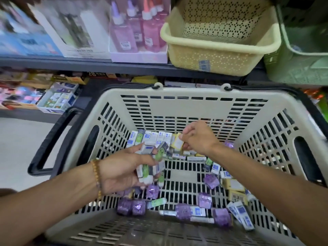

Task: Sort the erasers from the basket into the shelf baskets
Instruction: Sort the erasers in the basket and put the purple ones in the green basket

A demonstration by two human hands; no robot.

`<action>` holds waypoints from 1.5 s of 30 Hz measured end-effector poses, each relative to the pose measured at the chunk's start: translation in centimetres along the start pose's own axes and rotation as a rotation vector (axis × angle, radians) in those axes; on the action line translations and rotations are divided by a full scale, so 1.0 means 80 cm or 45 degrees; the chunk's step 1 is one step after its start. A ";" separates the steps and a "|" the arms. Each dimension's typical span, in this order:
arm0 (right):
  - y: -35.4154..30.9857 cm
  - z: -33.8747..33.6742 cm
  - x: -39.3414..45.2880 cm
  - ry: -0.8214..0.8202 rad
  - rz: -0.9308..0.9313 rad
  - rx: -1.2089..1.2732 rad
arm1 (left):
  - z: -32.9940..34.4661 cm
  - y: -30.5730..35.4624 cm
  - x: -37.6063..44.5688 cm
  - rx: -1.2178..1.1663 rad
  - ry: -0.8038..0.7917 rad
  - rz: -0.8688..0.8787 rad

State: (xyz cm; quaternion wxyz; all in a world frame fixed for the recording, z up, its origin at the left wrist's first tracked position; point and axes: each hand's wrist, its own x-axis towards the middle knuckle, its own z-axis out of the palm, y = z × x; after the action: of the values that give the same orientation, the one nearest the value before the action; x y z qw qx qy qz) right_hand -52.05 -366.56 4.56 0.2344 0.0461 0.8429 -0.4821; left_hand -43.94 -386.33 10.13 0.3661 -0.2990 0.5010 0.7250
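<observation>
Beige slotted basket (pixel 177 103); shelf (pixel 106 65) behind; grey floor (pixel 23 148)

Almost nothing could be read. A dark box (pixel 99 74) on the lower shelf, just under the front edge of the upper shelf, carried the number "28" in pale print, followed by smaller characters too blurred to make out. Price stickers on the pink glue bottles (pixel 140 31), a blue label on the cream shelf basket (pixel 204 65) and the printing on the eraser wrappers (pixel 241 210) were all illegible.
</observation>
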 end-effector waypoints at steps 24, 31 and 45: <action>0.002 -0.042 -0.017 -0.200 0.191 0.132 | 0.013 0.009 0.019 0.126 0.169 0.226; 0.008 -0.012 0.010 -0.062 0.237 0.097 | 0.014 0.002 0.029 0.281 0.178 0.250; -0.003 -0.057 -0.014 -0.272 0.084 0.240 | 0.032 0.002 0.040 0.284 0.119 0.231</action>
State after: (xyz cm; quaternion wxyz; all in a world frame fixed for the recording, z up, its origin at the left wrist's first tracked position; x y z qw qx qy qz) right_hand -52.75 -362.74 7.16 0.3329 0.0440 0.7622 -0.5535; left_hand -46.04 -383.17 8.47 0.3063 -0.2433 0.6200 0.6801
